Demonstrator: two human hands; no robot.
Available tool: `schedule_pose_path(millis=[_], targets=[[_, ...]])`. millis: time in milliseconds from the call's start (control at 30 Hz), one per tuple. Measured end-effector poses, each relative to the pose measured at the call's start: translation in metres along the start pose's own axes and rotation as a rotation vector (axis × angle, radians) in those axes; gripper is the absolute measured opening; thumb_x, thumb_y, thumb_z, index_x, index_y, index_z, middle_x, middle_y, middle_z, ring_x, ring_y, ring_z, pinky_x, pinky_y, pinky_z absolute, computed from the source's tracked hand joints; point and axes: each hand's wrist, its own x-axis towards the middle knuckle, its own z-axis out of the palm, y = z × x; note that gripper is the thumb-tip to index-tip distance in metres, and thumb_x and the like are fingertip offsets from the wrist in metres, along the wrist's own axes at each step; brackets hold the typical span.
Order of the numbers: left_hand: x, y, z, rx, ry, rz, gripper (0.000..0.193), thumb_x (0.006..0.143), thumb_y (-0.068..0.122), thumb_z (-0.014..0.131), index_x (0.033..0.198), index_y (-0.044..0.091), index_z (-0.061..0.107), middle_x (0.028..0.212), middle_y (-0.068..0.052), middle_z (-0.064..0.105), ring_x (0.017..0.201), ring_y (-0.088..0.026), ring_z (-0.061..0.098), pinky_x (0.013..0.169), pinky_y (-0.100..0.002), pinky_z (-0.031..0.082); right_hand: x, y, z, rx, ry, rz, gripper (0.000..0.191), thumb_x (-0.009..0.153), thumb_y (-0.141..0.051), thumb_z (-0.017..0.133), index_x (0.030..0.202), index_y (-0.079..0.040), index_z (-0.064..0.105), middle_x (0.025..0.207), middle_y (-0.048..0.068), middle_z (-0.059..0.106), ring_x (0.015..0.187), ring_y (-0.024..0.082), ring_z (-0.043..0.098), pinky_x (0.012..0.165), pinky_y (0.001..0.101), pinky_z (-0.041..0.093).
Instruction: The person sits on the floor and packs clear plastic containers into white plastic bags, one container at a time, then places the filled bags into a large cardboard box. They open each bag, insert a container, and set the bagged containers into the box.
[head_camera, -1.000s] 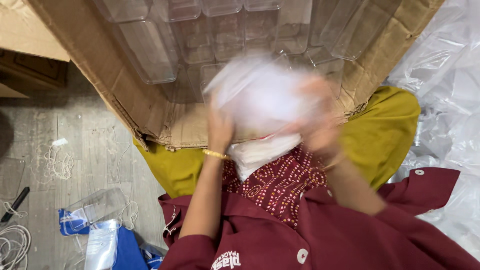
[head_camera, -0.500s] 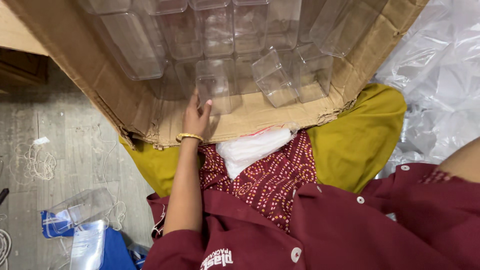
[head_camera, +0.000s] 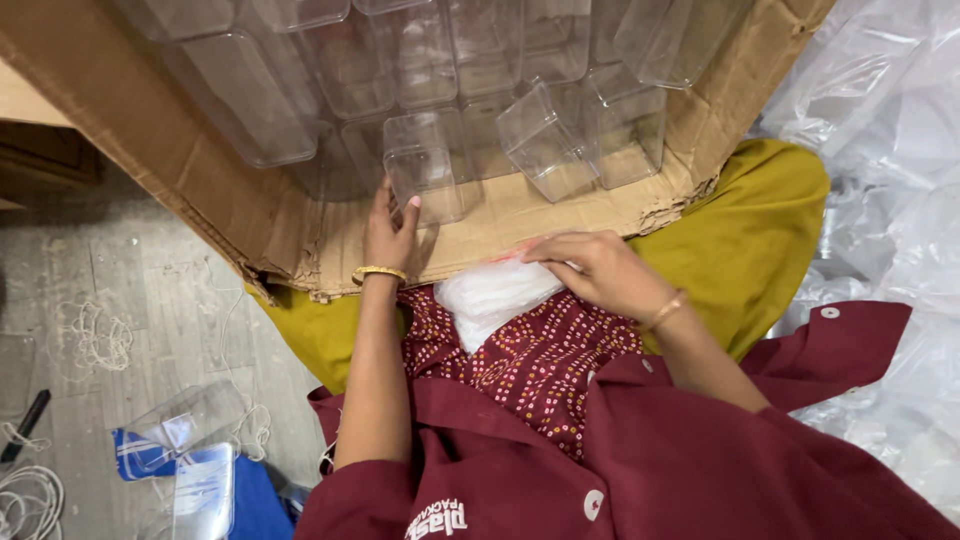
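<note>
Left hand (head_camera: 390, 232) touches one clear box (head_camera: 423, 166); right hand (head_camera: 595, 268) — one white bundle (head_camera: 495, 297).

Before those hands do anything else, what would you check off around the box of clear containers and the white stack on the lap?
1. Left hand touching a clear container in the cardboard box: ok, fingers rest against its lower edge.
2. Firm grip on that container: cannot tell, the fingers only touch its near side.
3. Right hand on the white stack on the lap: ok, fingertips press its top edge.
4. Neighbouring containers upright: not ok, one tilted container leans beside the touched one.
5. Box flap free for sliding things out: ok, bare cardboard between the hands.
</note>
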Motion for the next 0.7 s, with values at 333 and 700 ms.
schedule_pose_path(millis=[333,700], targets=[[0.001,0.007,0.008,0.004,-0.002,0.023,0.062,0.102,0.022,0.065,0.156,0.006,0.037,0.138,-0.019,0.064,0.123,-0.025,0.067,0.101,-0.035,0.055,0.044,-0.006,0.018,-0.219,-0.173,-0.011,0.022,0.089,-0.009,0.064,0.108,-0.008,0.075,0.108,0.014,0.073,0.104,0.033,0.068,0.094,0.0433,0.052],[0.002,0.012,0.014,0.198,0.076,0.029,0.062,0.099,0.025,0.068,0.153,0.007,0.042,0.137,-0.019,0.065,0.122,-0.027,0.067,0.098,-0.037,0.056,0.048,0.004,0.022,-0.242,-0.215,0.088,0.017,0.081,-0.014,0.072,0.096,-0.01,0.077,0.095,0.012,0.07,0.098,0.032,0.066,0.09,0.0429,0.051]])
